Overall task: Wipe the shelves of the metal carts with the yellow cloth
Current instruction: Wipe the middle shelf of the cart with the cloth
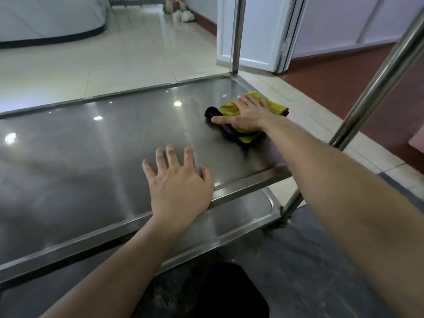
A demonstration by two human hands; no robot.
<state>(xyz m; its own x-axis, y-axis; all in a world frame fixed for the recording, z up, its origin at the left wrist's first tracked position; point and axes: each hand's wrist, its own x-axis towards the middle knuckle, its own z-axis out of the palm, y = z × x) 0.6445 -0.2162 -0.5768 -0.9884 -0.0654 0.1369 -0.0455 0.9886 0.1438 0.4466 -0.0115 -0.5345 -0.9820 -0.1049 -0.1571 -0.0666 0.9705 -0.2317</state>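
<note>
A shiny metal cart shelf fills the middle of the view. Near its far right corner lies the yellow cloth with a dark edge. My right hand presses flat on the cloth, fingers straight and spread. My left hand rests flat on the shelf near its front rim, fingers spread, holding nothing. A lower shelf of the same cart shows below the front rim.
Upright cart posts stand at the far corner and slanting at the right. Pale floor tiles lie beyond the cart. A white door stands behind it. White bags sit by the far wall.
</note>
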